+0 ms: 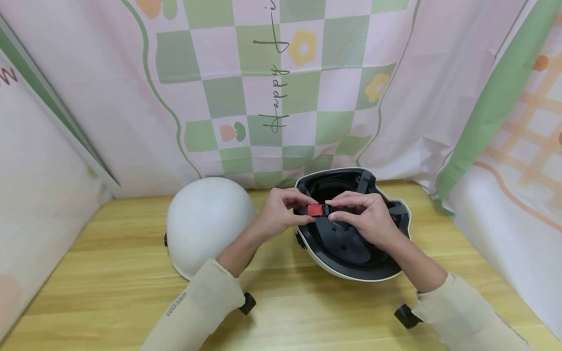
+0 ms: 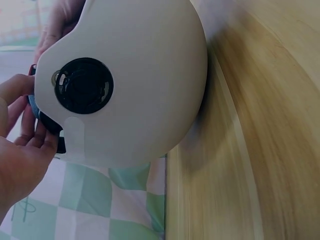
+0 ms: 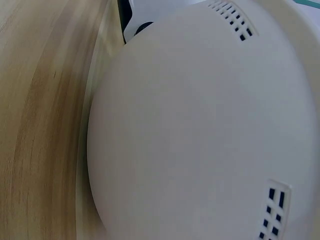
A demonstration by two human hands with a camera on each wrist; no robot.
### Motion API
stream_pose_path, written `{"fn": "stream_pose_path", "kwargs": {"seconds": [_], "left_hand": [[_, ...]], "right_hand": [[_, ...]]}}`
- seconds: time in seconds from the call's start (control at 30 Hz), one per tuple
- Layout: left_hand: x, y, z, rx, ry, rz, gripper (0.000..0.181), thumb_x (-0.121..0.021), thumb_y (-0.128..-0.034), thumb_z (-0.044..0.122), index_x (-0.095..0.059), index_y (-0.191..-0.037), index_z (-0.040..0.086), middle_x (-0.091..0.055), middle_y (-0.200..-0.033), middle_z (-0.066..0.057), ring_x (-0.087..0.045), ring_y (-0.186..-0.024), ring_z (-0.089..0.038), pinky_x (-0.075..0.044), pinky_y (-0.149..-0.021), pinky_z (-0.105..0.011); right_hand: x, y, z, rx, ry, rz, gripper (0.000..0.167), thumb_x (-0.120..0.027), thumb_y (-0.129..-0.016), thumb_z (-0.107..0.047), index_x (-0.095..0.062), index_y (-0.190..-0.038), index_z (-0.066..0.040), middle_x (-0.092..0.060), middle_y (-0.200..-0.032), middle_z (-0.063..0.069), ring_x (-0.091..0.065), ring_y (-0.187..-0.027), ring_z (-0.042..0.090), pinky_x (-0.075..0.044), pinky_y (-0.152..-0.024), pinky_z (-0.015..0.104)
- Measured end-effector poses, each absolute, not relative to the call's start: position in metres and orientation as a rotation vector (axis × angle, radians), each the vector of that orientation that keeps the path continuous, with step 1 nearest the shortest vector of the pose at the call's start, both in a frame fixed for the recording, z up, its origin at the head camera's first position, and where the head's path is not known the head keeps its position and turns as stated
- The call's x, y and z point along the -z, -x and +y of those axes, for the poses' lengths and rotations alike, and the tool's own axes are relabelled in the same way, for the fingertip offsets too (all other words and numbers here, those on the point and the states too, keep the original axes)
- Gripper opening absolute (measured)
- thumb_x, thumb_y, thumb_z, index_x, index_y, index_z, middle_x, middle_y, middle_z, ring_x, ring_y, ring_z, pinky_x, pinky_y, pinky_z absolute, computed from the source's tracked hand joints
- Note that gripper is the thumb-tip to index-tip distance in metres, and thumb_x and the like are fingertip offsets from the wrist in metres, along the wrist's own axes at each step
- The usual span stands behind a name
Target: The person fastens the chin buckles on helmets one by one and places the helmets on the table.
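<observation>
A white helmet [image 1: 364, 279] lies upside down on the table, its black padded inside facing up. Over its opening, a red-and-black strap buckle [image 1: 314, 210] is pinched at its red end by my left hand [image 1: 281, 210]. My right hand [image 1: 369, 218] pinches the black end of the same buckle between thumb and fingers. In the left wrist view, my left hand [image 2: 22, 165] is at the helmet's edge, next to a round black fitting [image 2: 84, 85] on the shell. The right wrist view shows only the shell [image 3: 200, 125] with slotted vents; that hand is hidden there.
A second white helmet [image 1: 208, 222] stands dome up on the wooden table [image 1: 110, 273], left of my left hand. Behind, a checkered curtain [image 1: 263, 92] hangs at the table's back edge, with more fabric [image 1: 44, 146] along the left side.
</observation>
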State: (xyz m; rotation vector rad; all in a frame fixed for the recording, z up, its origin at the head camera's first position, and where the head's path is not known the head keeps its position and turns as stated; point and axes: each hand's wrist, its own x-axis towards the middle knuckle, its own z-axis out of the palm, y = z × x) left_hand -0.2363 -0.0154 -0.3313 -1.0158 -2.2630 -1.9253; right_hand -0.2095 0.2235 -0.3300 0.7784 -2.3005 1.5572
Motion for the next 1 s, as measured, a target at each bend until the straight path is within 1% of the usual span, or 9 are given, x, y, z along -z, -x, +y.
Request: {"fn": "stream_pose_path", "kwargs": {"seconds": [0.13, 0.23, 0.3, 0.4, 0.5, 0.6, 0.73, 0.9, 1.0], "left_hand": [[0.333, 0.237, -0.015, 1.896, 1.021, -2.265, 0.027, -0.082, -0.0810, -0.010, -0.077, -0.107, -0.007, -0.067, -0.093, -0.015, -0.056, -0.079, -0.010, -0.046, -0.067, -0.025], [0.334, 0.236, -0.015, 1.894, 1.035, -2.255, 0.028, -0.082, -0.0823, -0.009, -0.076, -0.109, -0.008, -0.068, -0.097, -0.017, -0.059, -0.082, -0.008, -0.051, -0.073, -0.024], [0.334, 0.237, -0.015, 1.904, 1.047, -2.245, 0.028, -0.081, -0.0830, -0.009, -0.075, -0.110, -0.008, -0.069, -0.102, -0.018, -0.062, -0.085, -0.007, -0.054, -0.077, -0.024], [0.335, 0.236, -0.015, 1.933, 1.058, -2.218, 0.027, -0.081, -0.0839, -0.010, -0.074, -0.110, -0.010, -0.069, -0.106, -0.021, -0.064, -0.089, -0.007, -0.057, -0.082, -0.027], [0.337, 0.237, -0.017, 1.977, 1.060, -2.174, 0.027, -0.079, -0.0842, -0.011, -0.073, -0.110, -0.012, -0.069, -0.109, -0.024, -0.067, -0.092, -0.013, -0.059, -0.088, -0.031], [0.337, 0.237, -0.018, 2.023, 1.061, -2.119, 0.026, -0.078, -0.0838, -0.014, -0.072, -0.109, -0.014, -0.069, -0.109, -0.027, -0.070, -0.097, -0.023, -0.059, -0.093, -0.039], [0.339, 0.238, -0.021, 2.050, 1.035, -2.084, 0.024, -0.077, -0.0835, -0.016, -0.071, -0.107, -0.016, -0.069, -0.107, -0.029, -0.070, -0.097, -0.033, -0.058, -0.095, -0.046], [0.340, 0.238, -0.023, 2.027, 0.990, -2.104, 0.020, -0.076, -0.0857, -0.013, -0.072, -0.105, -0.015, -0.070, -0.106, -0.028, -0.069, -0.097, -0.033, -0.058, -0.093, -0.042], [0.340, 0.238, -0.024, 1.998, 0.964, -2.124, 0.020, -0.077, -0.0864, -0.011, -0.072, -0.105, -0.014, -0.070, -0.108, -0.026, -0.067, -0.102, -0.030, -0.058, -0.093, -0.040]], "right_hand": [[0.330, 0.209, 0.223, -1.577, -0.786, -2.290, 0.024, -0.081, -0.083, 0.008, -0.079, -0.107, 0.004, -0.076, -0.102, 0.001, -0.069, -0.086, 0.009, -0.053, -0.062, 0.019], [0.330, 0.209, 0.223, -1.592, -0.787, -2.290, 0.024, -0.081, -0.084, 0.008, -0.078, -0.107, 0.004, -0.077, -0.102, 0.002, -0.070, -0.086, 0.009, -0.056, -0.066, 0.019], [0.329, 0.209, 0.224, -1.594, -0.782, -2.298, 0.024, -0.081, -0.084, 0.008, -0.078, -0.107, 0.004, -0.077, -0.101, 0.001, -0.071, -0.086, 0.009, -0.057, -0.067, 0.019], [0.328, 0.208, 0.226, -1.582, -0.764, -2.317, 0.023, -0.081, -0.085, 0.007, -0.077, -0.108, 0.004, -0.076, -0.101, -0.003, -0.071, -0.084, 0.007, -0.056, -0.065, 0.019], [0.328, 0.208, 0.229, -1.569, -0.741, -2.342, 0.023, -0.080, -0.086, 0.006, -0.077, -0.108, 0.004, -0.076, -0.101, -0.007, -0.070, -0.082, 0.006, -0.056, -0.065, 0.019], [0.328, 0.209, 0.233, -1.561, -0.716, -2.372, 0.023, -0.080, -0.087, 0.005, -0.076, -0.110, 0.005, -0.075, -0.101, -0.009, -0.070, -0.084, 0.005, -0.056, -0.067, 0.018], [0.328, 0.209, 0.239, -1.549, -0.684, -2.410, 0.024, -0.080, -0.088, 0.002, -0.075, -0.111, 0.006, -0.075, -0.103, -0.010, -0.070, -0.087, 0.004, -0.057, -0.073, 0.018], [0.327, 0.208, 0.244, -1.545, -0.644, -2.438, 0.026, -0.080, -0.089, 0.001, -0.073, -0.113, 0.006, -0.074, -0.105, -0.013, -0.071, -0.093, 0.002, -0.057, -0.078, 0.017], [0.324, 0.208, 0.245, -1.533, -0.645, -2.447, 0.027, -0.079, -0.089, 0.001, -0.073, -0.115, 0.006, -0.075, -0.108, -0.008, -0.070, -0.097, 0.000, -0.057, -0.081, 0.016]]}}
